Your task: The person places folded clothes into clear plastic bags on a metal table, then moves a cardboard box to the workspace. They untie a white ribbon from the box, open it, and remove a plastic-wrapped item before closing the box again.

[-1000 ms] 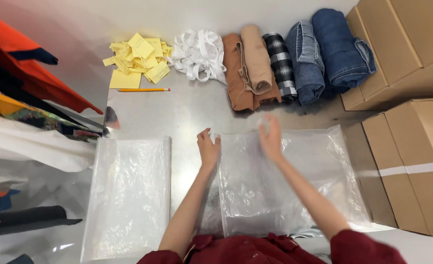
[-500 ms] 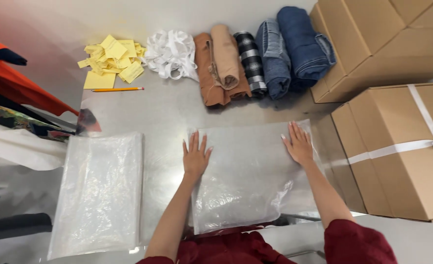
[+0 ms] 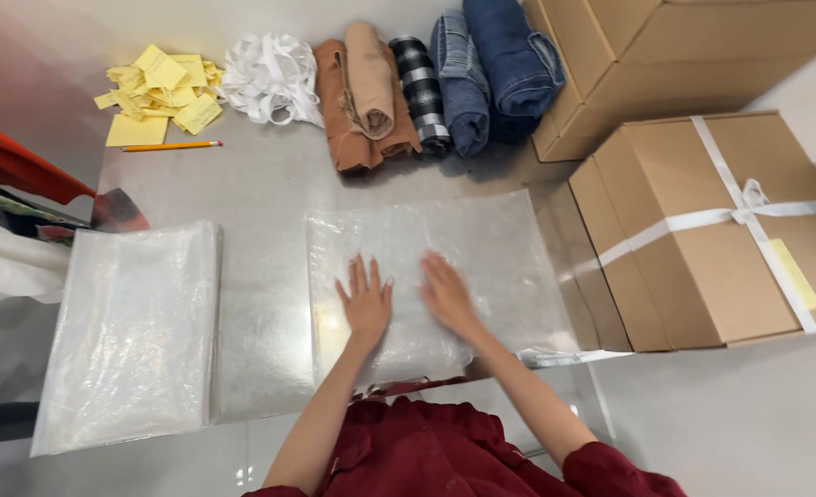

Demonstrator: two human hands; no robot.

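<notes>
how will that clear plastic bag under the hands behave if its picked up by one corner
The clear plastic bag looks thin and wrinkled, so it would probably droop limply. It lies flat under the left hand and right hand, suggesting it is light. On the shiny metal table it may slide easily when pushed.

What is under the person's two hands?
Both hands, left hand and right hand, lie flat on a clear plastic bag. Under the bag, the shiny metal table shows through. The patches right beneath the palms are covered.
</notes>
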